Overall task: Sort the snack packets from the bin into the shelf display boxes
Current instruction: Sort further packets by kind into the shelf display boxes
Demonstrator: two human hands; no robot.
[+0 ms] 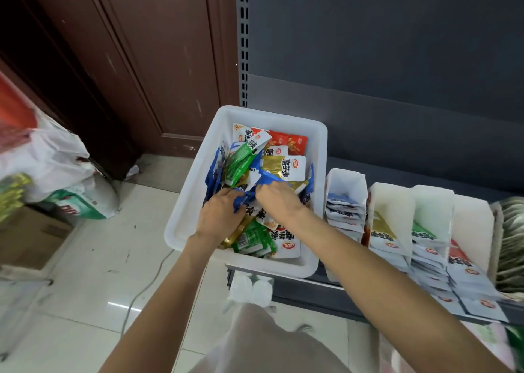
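On the shelf edge: a white plastic bin (317, 174) is set, its front overhanging the floor.
Bin contents: mixed snack packets (283, 167) in blue, green, gold, red and white are heaped loosely inside.
Left hand (219, 215): it is reached down into the middle of the heap, fingers curled onto a blue packet (241, 201); the grip itself is partly hidden.
Right hand (279, 199): it is lowered just beside the left, fingers bent over the same blue packet's upper edge, thumb not seen.
Display boxes (394, 199): a row of white card boxes is stood on the shelf to the right of the bin, the nearest one touching or almost touching the bin wall.
Box contents: blue-topped packets are stacked in the nearest box, gold in the next, green after it, red in the last.
Shelf back (397, 60): a dark grey panel is seen behind the bin and boxes.
Floor (85, 287): pale glossy tiles are seen, with bags (51, 157) and a cardboard carton (31, 236) piled at the left by a brown door (127, 46).
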